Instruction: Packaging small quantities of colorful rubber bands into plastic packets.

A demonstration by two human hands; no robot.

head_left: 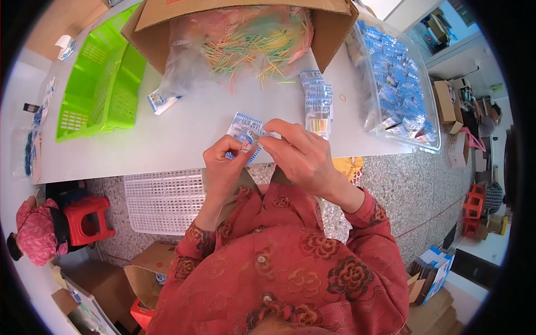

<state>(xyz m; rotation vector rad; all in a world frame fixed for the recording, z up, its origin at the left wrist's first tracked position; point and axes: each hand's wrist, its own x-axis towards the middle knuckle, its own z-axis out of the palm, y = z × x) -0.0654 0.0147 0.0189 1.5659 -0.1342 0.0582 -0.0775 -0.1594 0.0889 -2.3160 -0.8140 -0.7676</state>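
A green plastic basket [100,84] lies on the white counter [184,134] beside a cardboard box [329,28] of coloured sticks [251,47]; a red stool [86,220] stands on the floor.

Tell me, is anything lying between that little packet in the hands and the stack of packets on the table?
Nothing visible does. Both hands, left hand and right hand, hold the small packet, and only bare white table lies between it and the stack.
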